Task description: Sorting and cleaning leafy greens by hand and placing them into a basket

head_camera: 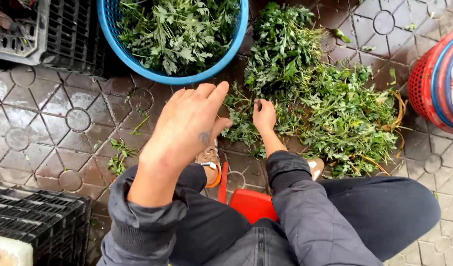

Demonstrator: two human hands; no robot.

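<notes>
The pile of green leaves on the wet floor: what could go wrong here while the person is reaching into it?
1. The pile of leafy greens lies directly on the wet paving tiles, so it may pick up dirt.
2. Loose sprigs are scattered away from the pile and could be left behind or stepped on.
3. The right hand reaches far forward from the low red stool while the left hand hangs empty, so balance on wet tiles may be unsteady.

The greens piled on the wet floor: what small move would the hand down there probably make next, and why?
Probably close the right hand on a few stems and lift them from the pile of greens. Its fingertips already sit among the leaves at the pile's near edge, while the left hand hangs open and empty just below the blue basket, which already holds the same greens.
</notes>
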